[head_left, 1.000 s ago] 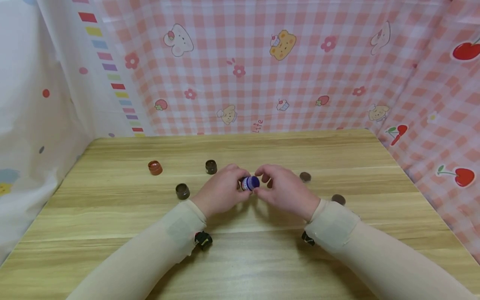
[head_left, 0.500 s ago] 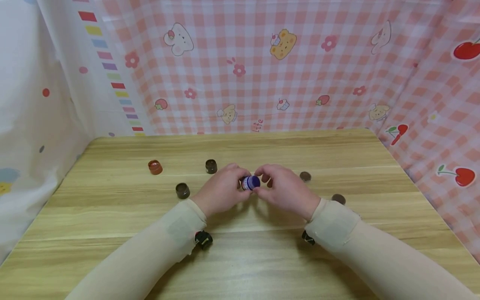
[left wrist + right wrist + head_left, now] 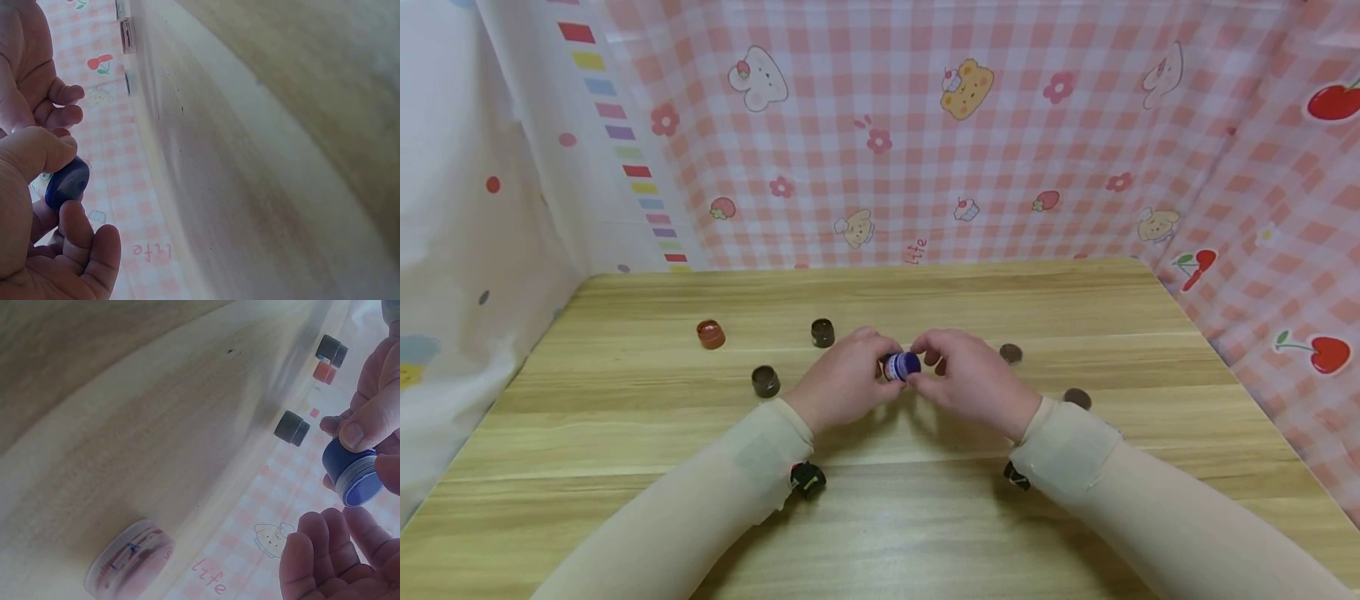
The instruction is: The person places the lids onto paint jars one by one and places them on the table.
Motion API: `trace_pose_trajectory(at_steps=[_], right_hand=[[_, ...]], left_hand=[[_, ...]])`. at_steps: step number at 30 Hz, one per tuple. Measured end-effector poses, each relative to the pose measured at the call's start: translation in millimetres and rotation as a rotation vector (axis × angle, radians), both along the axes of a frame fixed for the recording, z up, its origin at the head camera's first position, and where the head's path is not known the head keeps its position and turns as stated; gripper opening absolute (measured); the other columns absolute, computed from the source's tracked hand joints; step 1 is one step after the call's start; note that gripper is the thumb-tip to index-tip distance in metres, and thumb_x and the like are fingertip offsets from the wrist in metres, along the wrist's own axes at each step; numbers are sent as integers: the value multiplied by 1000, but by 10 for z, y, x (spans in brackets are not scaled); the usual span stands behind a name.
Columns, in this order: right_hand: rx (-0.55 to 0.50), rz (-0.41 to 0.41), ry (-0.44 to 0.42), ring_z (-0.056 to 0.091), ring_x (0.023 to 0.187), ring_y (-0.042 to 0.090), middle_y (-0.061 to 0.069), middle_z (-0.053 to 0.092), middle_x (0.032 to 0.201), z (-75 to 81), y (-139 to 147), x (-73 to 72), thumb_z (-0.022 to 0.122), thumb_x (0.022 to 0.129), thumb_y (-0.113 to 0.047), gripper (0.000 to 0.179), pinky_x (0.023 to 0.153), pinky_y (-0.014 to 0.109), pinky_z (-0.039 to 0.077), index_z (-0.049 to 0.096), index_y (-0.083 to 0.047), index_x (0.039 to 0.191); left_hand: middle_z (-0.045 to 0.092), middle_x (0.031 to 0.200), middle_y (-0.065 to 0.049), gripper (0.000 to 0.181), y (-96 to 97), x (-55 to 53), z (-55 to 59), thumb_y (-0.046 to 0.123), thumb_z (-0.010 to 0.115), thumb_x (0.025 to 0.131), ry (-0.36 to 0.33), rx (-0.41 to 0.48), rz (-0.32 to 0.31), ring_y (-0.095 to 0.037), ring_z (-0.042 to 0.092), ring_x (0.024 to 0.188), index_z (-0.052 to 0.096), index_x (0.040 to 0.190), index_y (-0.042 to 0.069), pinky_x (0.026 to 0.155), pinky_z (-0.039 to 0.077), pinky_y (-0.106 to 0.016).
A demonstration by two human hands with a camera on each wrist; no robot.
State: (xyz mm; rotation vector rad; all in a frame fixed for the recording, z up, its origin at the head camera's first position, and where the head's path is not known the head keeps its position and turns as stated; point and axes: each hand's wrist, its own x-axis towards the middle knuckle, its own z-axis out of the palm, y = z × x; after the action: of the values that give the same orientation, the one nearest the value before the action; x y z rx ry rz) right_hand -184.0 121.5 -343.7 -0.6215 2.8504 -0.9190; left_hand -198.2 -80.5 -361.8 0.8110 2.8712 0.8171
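In the head view, a small blue jar (image 3: 901, 367) lies tilted between the two hands above the middle of the table. My left hand (image 3: 847, 379) pinches its body between thumb and fingers. The jar's lid end (image 3: 361, 486), clear-rimmed with blue inside, faces my right hand (image 3: 966, 379). In the right wrist view, the right thumb and index fingertip sit at opposite edges of the lid, while the other right fingers (image 3: 297, 562) extend loosely below. Only the blue end of the jar (image 3: 67, 182) shows in the left wrist view, under the left thumb.
On the left of the wooden table (image 3: 880, 533) stand an orange-red jar (image 3: 711, 334) and two dark jars, one farther back (image 3: 822, 333), one nearer (image 3: 765, 382). On the right lie round lids, a far lid (image 3: 1011, 353) and a nearer lid (image 3: 1077, 399). Checked cloth (image 3: 880, 167) hangs behind.
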Motion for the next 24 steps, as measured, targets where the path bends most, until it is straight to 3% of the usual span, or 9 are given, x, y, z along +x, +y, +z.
trace_pose_trajectory(at_steps=[9, 16, 24], right_hand=[[-2, -3, -6, 64, 91, 21, 9, 71, 104, 1, 0, 7, 78, 95, -25, 34, 78, 36, 55, 70, -8, 123], [5, 2, 16, 63, 89, 20, 5, 70, 99, -9, -6, 5, 77, 96, -26, 25, 77, 35, 53, 73, -11, 116], [-4, -1, -1, 64, 92, 22, 8, 70, 103, -10, -6, 5, 78, 94, -24, 32, 79, 36, 55, 70, -9, 122]], left_hand=[[63, 105, -1, 31, -5, -7, -15, 22, 81, 91, -5, 0, 0, -15, 56, 91, 74, 118, 10, 84, 52, -31], [63, 104, -1, 30, -7, 1, -11, 22, 81, 91, -18, 5, 4, -15, 56, 91, 74, 118, 11, 83, 52, -31], [63, 102, 0, 30, -10, 3, -14, 22, 81, 91, -11, 7, 0, -15, 56, 90, 74, 117, 11, 82, 51, -30]])
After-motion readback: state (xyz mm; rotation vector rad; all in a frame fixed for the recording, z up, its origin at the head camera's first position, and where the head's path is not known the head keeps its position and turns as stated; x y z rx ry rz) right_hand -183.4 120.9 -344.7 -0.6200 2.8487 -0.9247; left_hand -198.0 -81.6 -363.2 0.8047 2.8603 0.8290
